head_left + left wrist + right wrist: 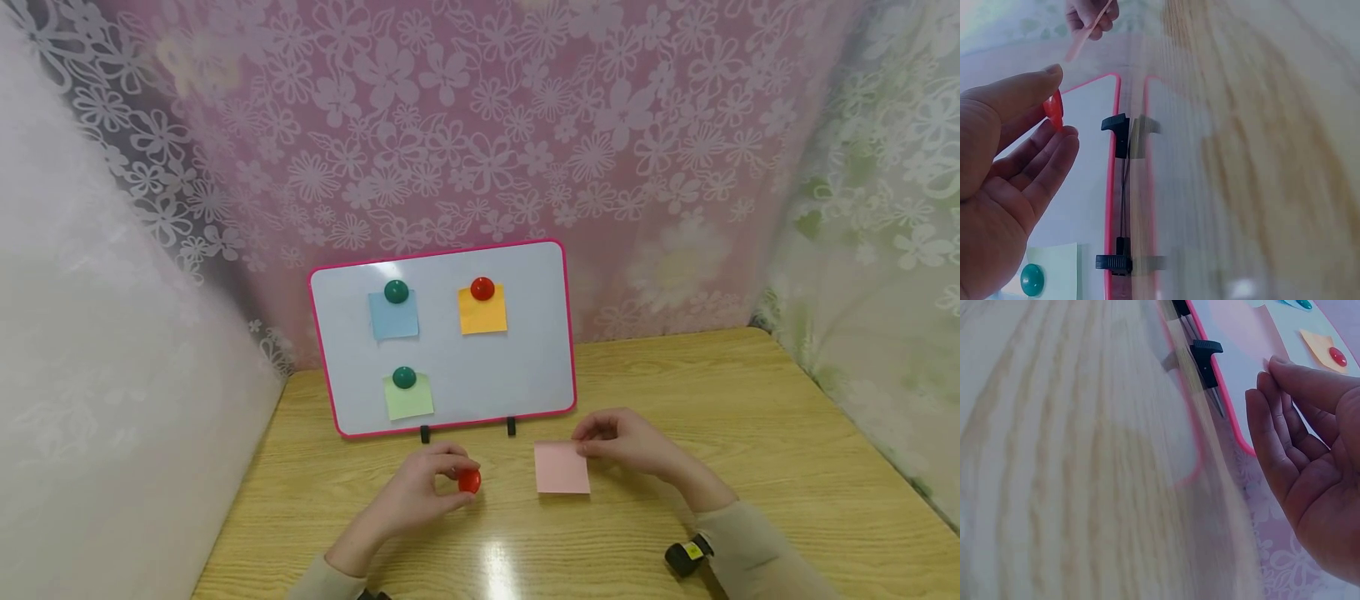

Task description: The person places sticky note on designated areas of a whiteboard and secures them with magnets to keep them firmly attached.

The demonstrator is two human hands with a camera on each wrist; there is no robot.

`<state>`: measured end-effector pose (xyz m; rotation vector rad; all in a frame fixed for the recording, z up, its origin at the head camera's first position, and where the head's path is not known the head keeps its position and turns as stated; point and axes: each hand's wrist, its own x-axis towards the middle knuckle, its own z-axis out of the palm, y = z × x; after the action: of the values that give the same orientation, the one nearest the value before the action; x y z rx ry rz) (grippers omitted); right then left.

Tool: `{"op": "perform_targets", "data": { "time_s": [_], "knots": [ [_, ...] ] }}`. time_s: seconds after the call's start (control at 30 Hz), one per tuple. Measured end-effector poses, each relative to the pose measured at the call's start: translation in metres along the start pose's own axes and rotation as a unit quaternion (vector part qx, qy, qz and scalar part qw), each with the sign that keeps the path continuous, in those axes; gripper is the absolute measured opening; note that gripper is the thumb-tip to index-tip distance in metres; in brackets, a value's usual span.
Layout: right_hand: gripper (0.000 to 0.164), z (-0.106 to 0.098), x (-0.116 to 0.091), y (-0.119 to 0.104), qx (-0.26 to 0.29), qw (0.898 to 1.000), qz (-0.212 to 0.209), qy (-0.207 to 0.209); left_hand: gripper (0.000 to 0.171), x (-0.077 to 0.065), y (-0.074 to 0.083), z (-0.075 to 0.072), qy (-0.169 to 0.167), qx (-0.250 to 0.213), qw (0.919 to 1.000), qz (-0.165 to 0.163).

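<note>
Between thumb and fingers, my left hand (417, 493) pinches a round red magnet (469, 482); the left wrist view shows the magnet (1055, 110) edge-on at the fingertips. My right hand (633, 448) grips a pink sticky note (562, 469) by its upper right corner, in front of the board. Behind both hands stands a whiteboard (495, 375) with a pink frame. On it, a green magnet (396, 291) sits over a blue note (394, 318), a red magnet (482, 288) over an orange note (483, 317), and another green magnet (404, 377) over a light green note (410, 402).
Black feet (512, 426) hold up the whiteboard's lower edge on the wooden table (675, 383). A flowered curtain (480, 167) hangs behind, with pale sheets at both sides. A black wrist device (684, 558) is strapped at the right sleeve.
</note>
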<state>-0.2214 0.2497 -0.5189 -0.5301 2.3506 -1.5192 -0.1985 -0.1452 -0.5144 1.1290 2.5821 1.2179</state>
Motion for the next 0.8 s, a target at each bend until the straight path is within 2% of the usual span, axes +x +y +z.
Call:
{"op": "perform_targets", "data": {
  "time_s": [0.17, 0.8],
  "knots": [
    [0.018, 0.003, 0.005, -0.003, -0.018, 1.0, -0.004, 0.005, 0.031, 0.001, 0.0, 0.002, 0.007, -0.005, 0.9999, 0.006],
    [0.018, 0.015, 0.022, -0.01, -0.007, 1.0, -0.015, 0.006, 0.029, 0.008, -0.004, 0.007, 0.029, -0.009, 0.9995, -0.002]
  ]
}}
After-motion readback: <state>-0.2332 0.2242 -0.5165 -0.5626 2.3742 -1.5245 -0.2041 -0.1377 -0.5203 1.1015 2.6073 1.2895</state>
